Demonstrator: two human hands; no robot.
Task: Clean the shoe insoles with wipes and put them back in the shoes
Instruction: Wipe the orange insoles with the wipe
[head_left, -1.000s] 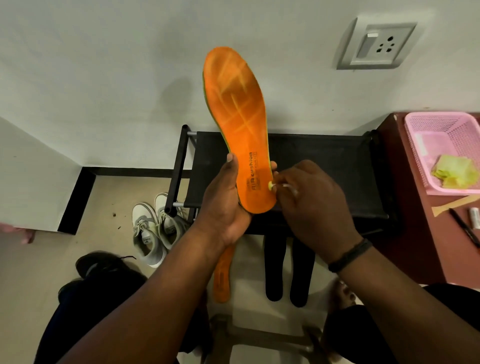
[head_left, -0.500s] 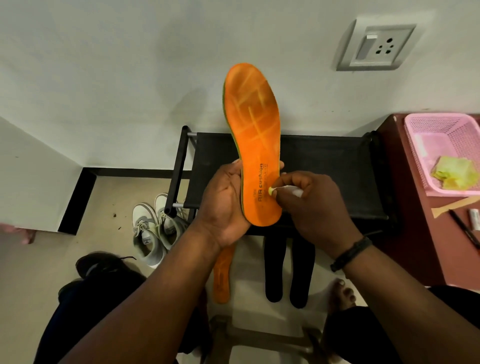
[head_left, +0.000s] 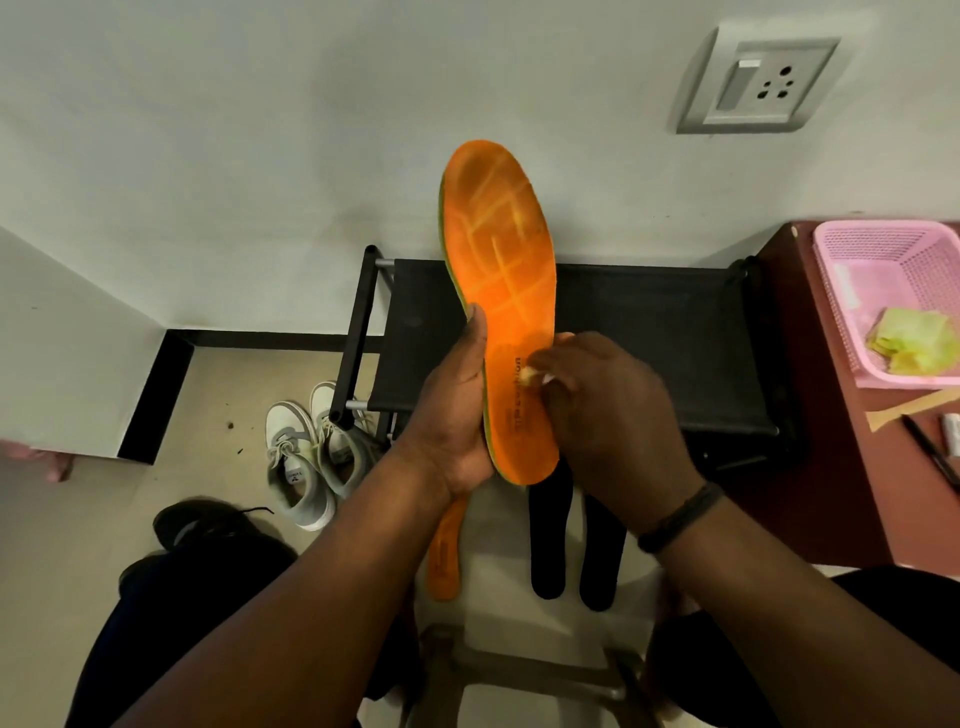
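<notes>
My left hand (head_left: 457, 410) grips an orange insole (head_left: 501, 249) by its heel edge and holds it upright, toe up, printed face toward me. My right hand (head_left: 613, 415) pinches a small whitish wad of wipe (head_left: 532, 375) and presses it against the insole's heel area near the printed text. A second orange insole (head_left: 444, 556) lies on the floor below, partly hidden by my left forearm. Two black insoles (head_left: 571, 551) lie side by side to its right. A pair of white sneakers (head_left: 306, 447) stands on the floor at the left, and a black shoe (head_left: 202, 525) sits nearer me.
A black shoe rack (head_left: 649, 332) stands against the wall behind the insole. At the right, a maroon table (head_left: 810, 415) carries a pink basket (head_left: 883, 249) with yellow-green used wipes (head_left: 909, 340), plus a pen (head_left: 930, 452). A wall socket (head_left: 753, 83) is up right.
The insole has moved down and to the right, closer to me. My right hand has shifted onto the heel area with the wipe and now looks blurred from motion.
</notes>
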